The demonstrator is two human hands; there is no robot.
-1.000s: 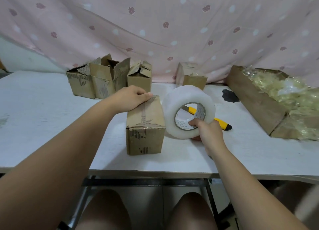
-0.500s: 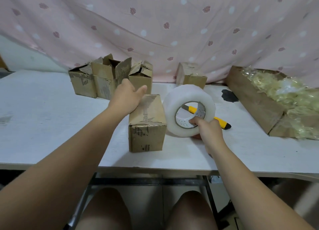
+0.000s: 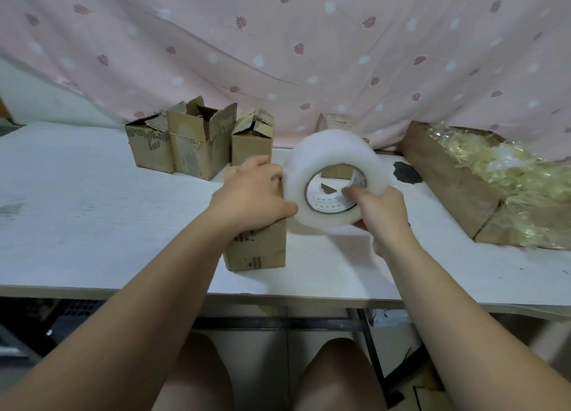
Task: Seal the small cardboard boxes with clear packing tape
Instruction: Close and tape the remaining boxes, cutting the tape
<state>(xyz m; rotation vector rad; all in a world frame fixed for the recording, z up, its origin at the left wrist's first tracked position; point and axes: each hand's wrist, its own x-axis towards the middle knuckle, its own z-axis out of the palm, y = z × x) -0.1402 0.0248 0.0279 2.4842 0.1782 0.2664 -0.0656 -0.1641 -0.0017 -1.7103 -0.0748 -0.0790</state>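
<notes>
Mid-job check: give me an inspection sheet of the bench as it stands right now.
Surface: white table, one dark patch near the back right.
Job's things: small cardboard box at the front; tape roll held beside it; three open boxes at the back left; another box behind the roll.
Clutter: large carton of yellowish plastic packing at right; tool tip, dark and yellow, seen through the roll's core.
Grips: left hand on the box top, fingers curved over its far edge; right hand grips the roll, fingers in the core.
Cables: nothing seen.
Surroundings: pink patterned curtain behind the table.
</notes>
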